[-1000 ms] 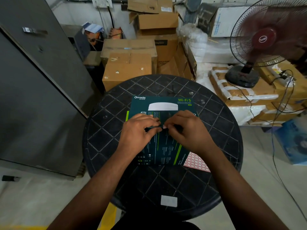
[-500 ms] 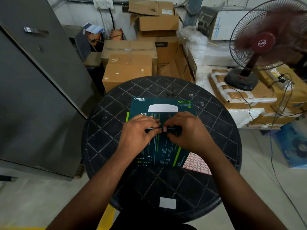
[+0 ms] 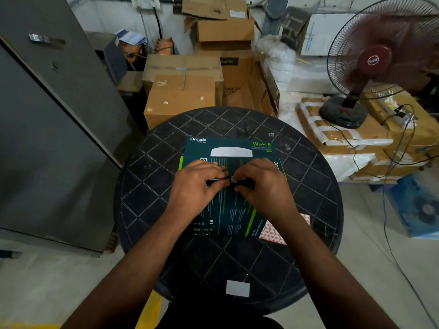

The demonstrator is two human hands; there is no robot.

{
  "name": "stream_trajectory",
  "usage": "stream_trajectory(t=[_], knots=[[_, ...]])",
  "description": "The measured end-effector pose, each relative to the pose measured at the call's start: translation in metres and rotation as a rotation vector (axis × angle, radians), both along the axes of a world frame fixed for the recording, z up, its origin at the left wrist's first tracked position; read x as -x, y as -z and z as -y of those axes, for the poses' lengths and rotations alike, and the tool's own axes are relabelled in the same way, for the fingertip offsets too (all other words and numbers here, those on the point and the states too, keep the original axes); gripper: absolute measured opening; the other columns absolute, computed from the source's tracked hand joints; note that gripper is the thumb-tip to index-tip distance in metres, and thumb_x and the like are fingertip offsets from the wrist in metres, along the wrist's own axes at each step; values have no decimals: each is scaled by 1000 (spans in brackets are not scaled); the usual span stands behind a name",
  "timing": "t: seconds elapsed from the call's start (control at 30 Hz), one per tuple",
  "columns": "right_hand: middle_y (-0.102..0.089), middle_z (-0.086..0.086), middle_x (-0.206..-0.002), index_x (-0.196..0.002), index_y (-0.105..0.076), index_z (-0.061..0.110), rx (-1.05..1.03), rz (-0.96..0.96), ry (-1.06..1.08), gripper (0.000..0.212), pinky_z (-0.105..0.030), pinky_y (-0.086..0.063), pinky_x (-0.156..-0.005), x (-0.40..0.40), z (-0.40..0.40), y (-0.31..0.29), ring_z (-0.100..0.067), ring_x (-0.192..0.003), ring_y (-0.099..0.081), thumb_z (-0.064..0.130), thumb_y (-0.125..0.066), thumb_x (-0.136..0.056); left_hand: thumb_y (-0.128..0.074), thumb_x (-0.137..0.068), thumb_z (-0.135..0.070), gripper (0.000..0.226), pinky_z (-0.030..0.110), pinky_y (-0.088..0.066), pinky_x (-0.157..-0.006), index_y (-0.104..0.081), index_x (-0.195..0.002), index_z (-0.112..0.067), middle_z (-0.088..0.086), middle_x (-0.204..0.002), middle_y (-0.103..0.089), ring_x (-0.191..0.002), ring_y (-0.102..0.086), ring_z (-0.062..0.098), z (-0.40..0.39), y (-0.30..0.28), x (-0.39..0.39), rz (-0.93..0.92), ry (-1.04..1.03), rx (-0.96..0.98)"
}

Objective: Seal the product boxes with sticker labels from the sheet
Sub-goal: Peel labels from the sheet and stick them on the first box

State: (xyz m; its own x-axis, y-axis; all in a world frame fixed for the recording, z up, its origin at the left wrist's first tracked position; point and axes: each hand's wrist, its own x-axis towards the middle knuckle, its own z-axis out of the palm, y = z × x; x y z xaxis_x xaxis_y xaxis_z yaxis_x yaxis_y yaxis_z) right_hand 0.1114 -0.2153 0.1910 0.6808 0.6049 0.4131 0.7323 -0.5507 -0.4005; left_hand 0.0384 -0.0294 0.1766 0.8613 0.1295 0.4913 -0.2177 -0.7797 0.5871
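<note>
Head view: hands [image 3: 231,186] press sticker [image 3: 234,178] onto box [image 3: 228,216].

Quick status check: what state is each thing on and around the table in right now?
Product box: lying on the round table, both hands on its seam.
Sticker: pinched at the seam.
Left hand: on the box.
Right hand: on the sticker.
Sticker sheet: flat, partly under the box.
Fan: spinning.

I see a storeroom: stacked cardboard boxes [image 3: 183,91], wrapped bundles [image 3: 282,65], a fan [image 3: 375,60], bare concrete floor [image 3: 356,245].
</note>
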Motion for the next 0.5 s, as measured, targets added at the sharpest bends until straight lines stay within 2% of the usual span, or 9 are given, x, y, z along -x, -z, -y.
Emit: stream_trajectory(t=[0.1, 0.17, 0.23, 0.33, 0.5], knots=[[-68, 3, -92, -92, -76, 19, -7, -48, -32, 32, -29, -50, -73, -5, 5, 0, -17, -87, -60, 12, -90, -64, -89, -73, -18, 20, 24, -52, -90, -81, -91, -17, -4, -98, -78, -96, -70, 9, 0, 0, 0, -2, 1, 6], [-68, 5, -91, -93, -77, 19, -67, -57, -60, 19, -27, -50, -73, -6, 6, 0, -13, -84, -60, 19, -83, -75, -89, -72, -18, 21, 23, -52, -89, -81, -92, -17, -4, -99, -78, -96, -70, 9, 0, 0, 1, -1, 1, 1], [-69, 6, -89, -89, -78, 20, -93, -6, -58, 8, -27, -48, -73, -4, 3, 3, -14, -83, -60, 23, -78, -82, -90, -72, -18, 21, 24, -53, -89, -81, -91, -17, -4, -99, -78, -96, -70, 9, 0, 0, 1, 1, 0, -3], [-70, 6, -86, -86, -79, 21, -111, 104, 0, 4, -30, -47, -68, 1, -2, 11, -18, -79, -59, 22, -77, -83, -90, -71, -18, 21, 24, -54, -89, -81, -90, -17, -4, -98, -78, -96, -71, 10, 0, 2, 1, 12, -3, -4], [-72, 12, -89, -85, -80, 27, -91, 271, 40, 2, -19, -31, -62, 4, -2, 12, -17, -73, -58, 26, -79, -86, -90, -73, -19, 19, 18, -50, -92, -81, -90, -17, -5, -99, -78, -97, -70, 8, -1, 7, 3, 49, 16, -26]])
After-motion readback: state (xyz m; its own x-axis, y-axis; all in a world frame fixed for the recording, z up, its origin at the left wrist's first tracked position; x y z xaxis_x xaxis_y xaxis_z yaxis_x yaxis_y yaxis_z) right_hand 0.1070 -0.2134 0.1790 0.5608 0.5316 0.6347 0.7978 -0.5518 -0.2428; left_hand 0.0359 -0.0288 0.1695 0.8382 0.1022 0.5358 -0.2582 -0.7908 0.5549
